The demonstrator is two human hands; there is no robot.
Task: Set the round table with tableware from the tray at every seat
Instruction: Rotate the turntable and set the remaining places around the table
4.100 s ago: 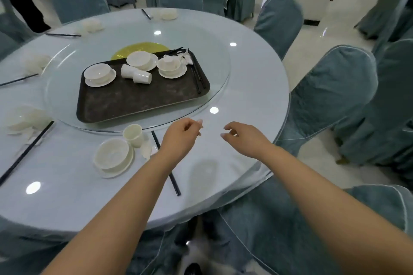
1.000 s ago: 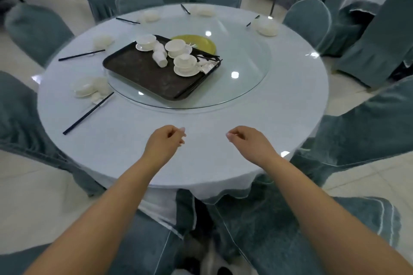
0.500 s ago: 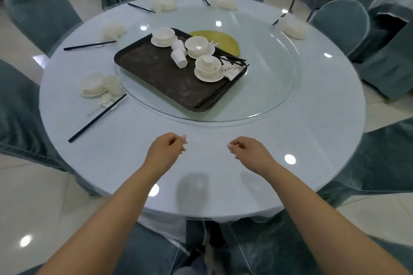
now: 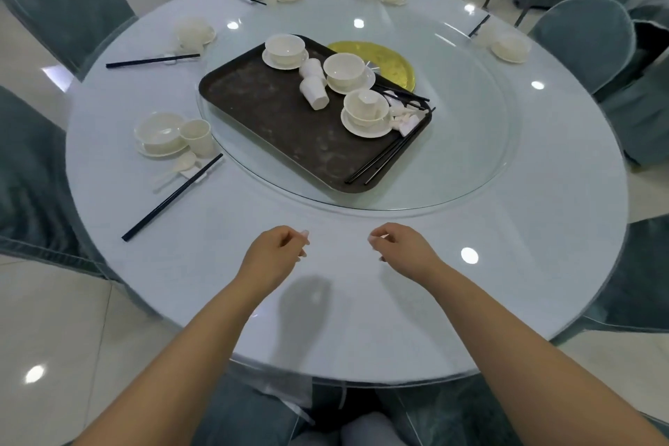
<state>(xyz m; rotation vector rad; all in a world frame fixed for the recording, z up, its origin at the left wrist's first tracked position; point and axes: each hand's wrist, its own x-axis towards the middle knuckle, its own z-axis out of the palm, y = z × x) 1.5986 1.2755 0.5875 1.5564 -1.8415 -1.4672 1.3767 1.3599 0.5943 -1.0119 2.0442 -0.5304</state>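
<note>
My left hand (image 4: 277, 252) and right hand (image 4: 403, 250) hang loosely curled, holding nothing, over bare table (image 4: 543, 228) short of the tray (image 4: 275, 119). The bowls (image 4: 365, 109) sit at the tray's far end; reaching across the glass turntable (image 4: 470, 141), I could spin it or tip the lying cups (image 4: 314, 92).

Grey-covered chairs (image 4: 583, 43), glossy tiled floor (image 4: 54, 329)

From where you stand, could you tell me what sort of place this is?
Probably a restaurant banquet hall: a large round table with a glass turntable, covered chairs all round, and a tray of bowls and cups.
</note>
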